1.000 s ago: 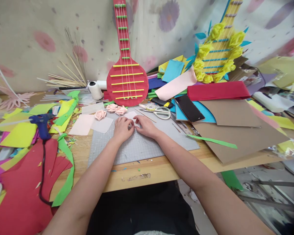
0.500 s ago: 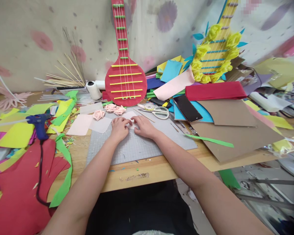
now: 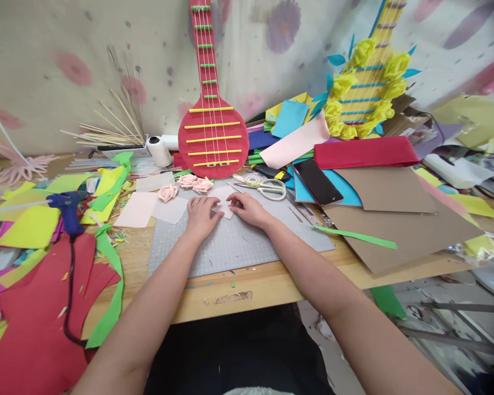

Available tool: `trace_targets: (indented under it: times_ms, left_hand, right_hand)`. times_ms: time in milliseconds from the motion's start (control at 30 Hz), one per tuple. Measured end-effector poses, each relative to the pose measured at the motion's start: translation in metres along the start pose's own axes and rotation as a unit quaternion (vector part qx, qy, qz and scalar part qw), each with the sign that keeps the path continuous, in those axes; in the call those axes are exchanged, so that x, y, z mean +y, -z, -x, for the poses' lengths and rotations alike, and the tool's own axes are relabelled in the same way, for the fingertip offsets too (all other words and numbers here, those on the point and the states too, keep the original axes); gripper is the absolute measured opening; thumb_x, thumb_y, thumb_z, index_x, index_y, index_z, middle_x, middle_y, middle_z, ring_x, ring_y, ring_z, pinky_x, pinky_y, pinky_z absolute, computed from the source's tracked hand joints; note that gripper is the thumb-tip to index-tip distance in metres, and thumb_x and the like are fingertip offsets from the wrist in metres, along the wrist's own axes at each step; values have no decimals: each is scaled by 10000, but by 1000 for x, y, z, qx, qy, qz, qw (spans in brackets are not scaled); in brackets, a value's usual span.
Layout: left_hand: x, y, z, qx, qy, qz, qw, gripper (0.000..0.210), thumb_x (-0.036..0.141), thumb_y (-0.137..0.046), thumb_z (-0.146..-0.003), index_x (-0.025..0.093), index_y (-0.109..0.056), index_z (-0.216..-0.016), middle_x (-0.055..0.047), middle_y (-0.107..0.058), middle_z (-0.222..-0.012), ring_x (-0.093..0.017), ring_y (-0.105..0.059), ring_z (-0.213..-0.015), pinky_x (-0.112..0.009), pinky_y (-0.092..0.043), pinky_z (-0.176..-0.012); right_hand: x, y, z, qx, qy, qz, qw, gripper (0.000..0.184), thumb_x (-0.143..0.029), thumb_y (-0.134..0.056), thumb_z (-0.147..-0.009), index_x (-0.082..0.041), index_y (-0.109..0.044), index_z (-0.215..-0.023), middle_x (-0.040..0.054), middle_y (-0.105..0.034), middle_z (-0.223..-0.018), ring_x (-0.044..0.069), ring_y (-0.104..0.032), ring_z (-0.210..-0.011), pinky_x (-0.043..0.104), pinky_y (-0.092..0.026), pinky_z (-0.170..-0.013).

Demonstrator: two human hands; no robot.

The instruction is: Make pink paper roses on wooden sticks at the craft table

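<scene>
A small pale pink paper piece (image 3: 226, 208) lies on the grey cutting mat (image 3: 226, 252), between my two hands. My left hand (image 3: 201, 216) rests at its left edge, fingers bent and thumb near the paper's lower part. Curled fingers of my right hand (image 3: 247, 209) hold the right edge. The fingertips partly hide the paper's sides. Just beyond my left hand sit several pink paper roses (image 3: 167, 192). Pale paper squares (image 3: 135, 209) lie to the left, one overlapping the mat. White-handled scissors (image 3: 271, 190) rest beyond my right hand.
A red paper lute (image 3: 213, 137) leans at the back, a yellow flowered one (image 3: 364, 93) right of it. Left are a blue glue gun (image 3: 69, 211) and red paper (image 3: 37, 307). A phone (image 3: 318, 182) and brown cardboard (image 3: 403, 236) lie right.
My hands have moved slightly apart, the right one shifting right, so more of the pale paper shows between them. The whole view has shifted slightly.
</scene>
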State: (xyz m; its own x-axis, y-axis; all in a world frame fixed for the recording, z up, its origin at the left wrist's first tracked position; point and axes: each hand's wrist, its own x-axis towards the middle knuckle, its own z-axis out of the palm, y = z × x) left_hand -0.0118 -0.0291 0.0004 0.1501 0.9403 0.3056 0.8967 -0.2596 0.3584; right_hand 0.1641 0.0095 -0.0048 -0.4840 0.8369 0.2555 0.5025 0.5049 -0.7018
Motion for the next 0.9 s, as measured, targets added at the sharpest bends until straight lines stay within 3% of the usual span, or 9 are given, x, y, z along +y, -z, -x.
trace_targets:
  times_ms: [167, 300, 533, 900]
  left_hand:
    - [0, 3, -3, 45, 2, -10, 999, 180, 269, -543, -775, 228, -577, -948, -53, -612, -1048, -222, -491, -1057, -412, -252, -1001]
    - [4, 3, 2, 13, -41, 9, 999, 176, 264, -496, -805, 225, -605, -937, -34, -650, -1007, -196, -536, -1004, -387, -299, -996]
    - [3, -3, 10, -50, -42, -23, 998, 331, 255, -413, -846, 215, -582, -1128, -71, -523, -1284, -253, -398, -1251, -518, -220, -1051]
    - [9, -6, 9, -34, 5, -8, 999, 350, 309, -345, -882, 239, -605, -1106, -55, -531, -1277, -275, -345, -1288, -589, -160, -1050]
  right_hand:
    - [-1, -3, -1, 2, -9, -7, 1000, 216, -169, -535, -756, -188, -563, -969, -6, -592, -783, 117, -487, -705, 254, -383, -701]
    - [-4, -6, -2, 15, -25, 14, 999, 243, -155, -540, -746, -193, -554, -985, -8, -604, -783, 122, -491, -706, 261, -374, -700]
    - [-8, -9, -3, 27, -18, 62, 998, 222, -155, -536, -758, -199, -543, -976, 6, -614, -794, 147, -497, -763, 276, -363, -703]
    - [-11, -11, -3, 37, -24, 112, 993, 80, -185, -537, -755, -191, -488, -817, 10, -550, -759, 152, -471, -739, 269, -336, -649]
